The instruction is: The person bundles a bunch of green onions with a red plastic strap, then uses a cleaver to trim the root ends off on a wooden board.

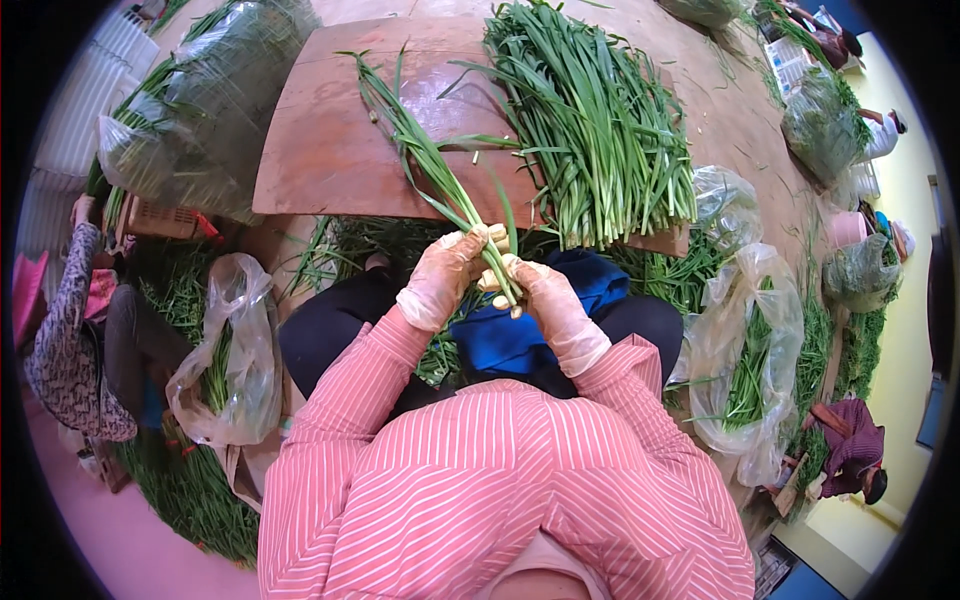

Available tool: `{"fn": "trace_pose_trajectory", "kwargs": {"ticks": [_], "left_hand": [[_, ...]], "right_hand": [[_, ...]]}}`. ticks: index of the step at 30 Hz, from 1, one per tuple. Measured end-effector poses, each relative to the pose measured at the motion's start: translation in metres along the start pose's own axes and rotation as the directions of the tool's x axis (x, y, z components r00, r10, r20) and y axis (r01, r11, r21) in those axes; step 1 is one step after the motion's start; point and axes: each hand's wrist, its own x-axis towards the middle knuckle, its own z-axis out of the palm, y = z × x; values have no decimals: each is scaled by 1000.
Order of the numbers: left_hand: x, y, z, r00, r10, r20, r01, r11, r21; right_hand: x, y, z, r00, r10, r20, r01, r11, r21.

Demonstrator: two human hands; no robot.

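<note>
A small bunch of garlic chives (436, 168) slants across the front edge of a reddish-brown board (330, 130), its leaf tips lying on the board. My left hand (443, 275), in a thin clear glove with cream-coloured coverings on the fingertips, is closed around the stalks near their lower ends. My right hand (556, 308), gloved and covered the same way, is closed with its fingertips at the cut ends of the same stalks. At the right of the board lies a big pile of green chives (600, 130), stalk ends toward me.
Blue cloth (520, 325) lies across my lap. Plastic bags with greens stand at my left (235, 350) and right (755, 350). A large filled bag (215, 110) is at far left. Co-workers sit at left (75, 330) and right (850, 445). Loose greens cover the floor beneath the board.
</note>
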Motion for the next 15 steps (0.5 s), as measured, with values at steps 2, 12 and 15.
{"fn": "trace_pose_trajectory", "kwargs": {"ticks": [2, 12, 15], "left_hand": [[1, -1, 0, 995, 89, -53, -89, 996, 15], [4, 4, -19, 983, 180, -43, -179, 984, 21], [-1, -8, -16, 995, 68, -78, -70, 997, -25]], "right_hand": [[5, 8, -6, 997, 42, -71, -47, 996, -79], [-4, -1, -12, 838, -542, 63, 361, 465, -809], [9, -3, 23, 994, -73, 77, 106, 692, -714]]}}
